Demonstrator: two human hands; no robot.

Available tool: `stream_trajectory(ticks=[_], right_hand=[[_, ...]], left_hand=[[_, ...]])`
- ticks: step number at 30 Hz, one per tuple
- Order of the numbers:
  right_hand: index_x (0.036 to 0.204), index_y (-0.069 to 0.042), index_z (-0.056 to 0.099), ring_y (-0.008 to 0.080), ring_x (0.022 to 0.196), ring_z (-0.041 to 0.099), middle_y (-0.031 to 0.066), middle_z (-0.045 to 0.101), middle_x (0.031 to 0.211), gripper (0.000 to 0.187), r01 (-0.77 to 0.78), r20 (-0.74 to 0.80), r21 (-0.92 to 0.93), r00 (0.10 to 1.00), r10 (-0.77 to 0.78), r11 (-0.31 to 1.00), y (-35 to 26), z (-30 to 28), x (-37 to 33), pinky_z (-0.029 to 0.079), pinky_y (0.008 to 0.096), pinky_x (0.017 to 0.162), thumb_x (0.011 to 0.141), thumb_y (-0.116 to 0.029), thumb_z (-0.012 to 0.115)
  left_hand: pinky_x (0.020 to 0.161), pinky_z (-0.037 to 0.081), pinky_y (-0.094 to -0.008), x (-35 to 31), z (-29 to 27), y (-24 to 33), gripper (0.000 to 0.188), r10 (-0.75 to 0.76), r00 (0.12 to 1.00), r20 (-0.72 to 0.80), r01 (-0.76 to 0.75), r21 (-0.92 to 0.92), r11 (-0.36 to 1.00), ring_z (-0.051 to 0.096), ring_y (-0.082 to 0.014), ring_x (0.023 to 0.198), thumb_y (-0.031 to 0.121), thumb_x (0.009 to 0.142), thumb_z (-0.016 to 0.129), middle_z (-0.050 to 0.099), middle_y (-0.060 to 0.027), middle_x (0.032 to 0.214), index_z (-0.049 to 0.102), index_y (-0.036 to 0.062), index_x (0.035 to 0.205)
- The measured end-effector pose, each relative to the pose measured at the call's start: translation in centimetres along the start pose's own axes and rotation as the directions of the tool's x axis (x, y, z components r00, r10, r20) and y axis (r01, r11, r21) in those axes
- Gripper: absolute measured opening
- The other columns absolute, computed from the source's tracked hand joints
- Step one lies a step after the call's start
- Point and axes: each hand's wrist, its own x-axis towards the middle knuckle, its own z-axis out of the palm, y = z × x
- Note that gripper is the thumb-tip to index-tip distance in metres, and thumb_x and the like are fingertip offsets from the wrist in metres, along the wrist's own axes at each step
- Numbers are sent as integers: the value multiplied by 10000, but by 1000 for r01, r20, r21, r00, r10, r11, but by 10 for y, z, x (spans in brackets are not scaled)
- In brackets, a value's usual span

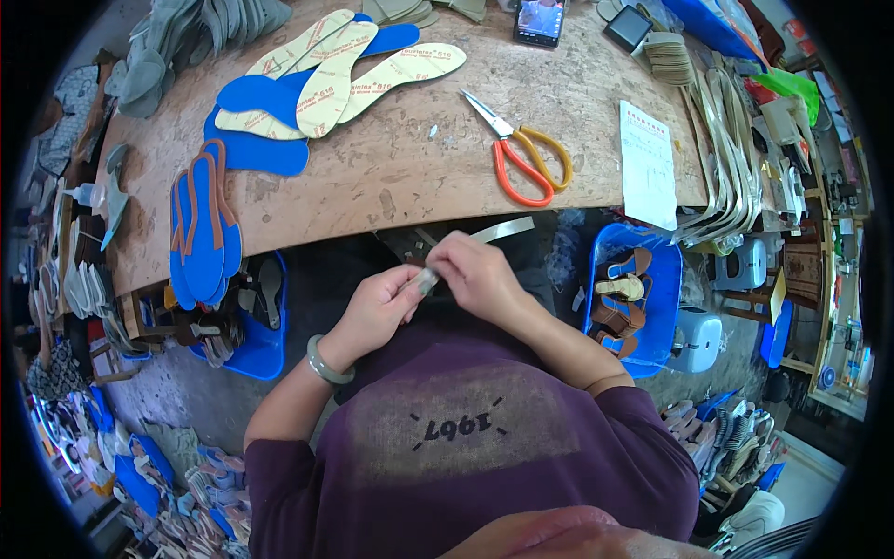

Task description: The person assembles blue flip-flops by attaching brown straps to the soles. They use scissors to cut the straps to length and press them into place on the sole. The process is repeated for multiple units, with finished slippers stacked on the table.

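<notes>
Just below the table's front edge, both my hands are close together in front of my purple shirt. A thin pale strip (507,228) comes out from behind my right hand (477,275) and runs to the right. The fingers of that hand are bent in a pinch on it. My left hand (377,306), with a pale bangle (328,361) at the wrist, is closed too, thumb against fingers on a small pale part of the strip. The fingers cover most of what lies between the hands. Scissors (507,135) with one red and one yellow handle rest open on the table.
Cream and blue insoles (410,76) overlap on the wooden table (410,168). Brown-edged blue insoles (197,247) overhang its left front. A paper sheet (647,163), phone (538,20) and hanging strap bundle (731,154) lie rightward. Blue bins (678,279) with sandals flank me.
</notes>
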Motion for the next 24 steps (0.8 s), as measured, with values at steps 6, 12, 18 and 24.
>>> stream_trajectory(ticks=[6, 12, 18, 24], right_hand=[[1014, 4, 623, 85, 717, 599, 25, 644, 818, 166, -391, -34, 371, 901, 433, 842, 8, -34, 6, 481, 239, 657, 917, -110, 550], [925, -12, 615, 50, 637, 518, -14, 584, 717, 179, -329, 284, 75, 912, 296, 941, -8, -54, 7, 430, 210, 579, 835, -149, 687], [784, -12, 604, 142, 566, 525, 91, 579, 628, 237, -139, 477, -95, 863, 168, 986, -10, -56, 17, 439, 299, 550, 786, -214, 727], [698, -4, 561, 146, 528, 475, 85, 511, 578, 281, -142, 605, 158, 796, 17, 977, 4, -49, 15, 378, 317, 509, 873, -208, 642]], left_hand=[[580, 413, -199, 6, 3, 7, 260, 108, 994, 9, -104, -202, 974, 467, -31, 631, 118, 916, 489, 526, 25, 758, 550, 15, 1147], [640, 449, -243, 9, 6, 5, 238, 142, 989, 32, -141, -27, 990, 522, -90, 670, 124, 916, 467, 583, -26, 775, 577, 14, 1097], [671, 470, -305, 7, 7, 12, 209, 324, 941, 99, -337, 369, 866, 590, -183, 706, 114, 897, 496, 609, -119, 798, 596, 24, 1058], [592, 425, -297, 9, 1, 19, 173, 194, 954, 229, -269, 365, 891, 528, -166, 609, 149, 927, 486, 552, -65, 682, 588, 23, 988]])
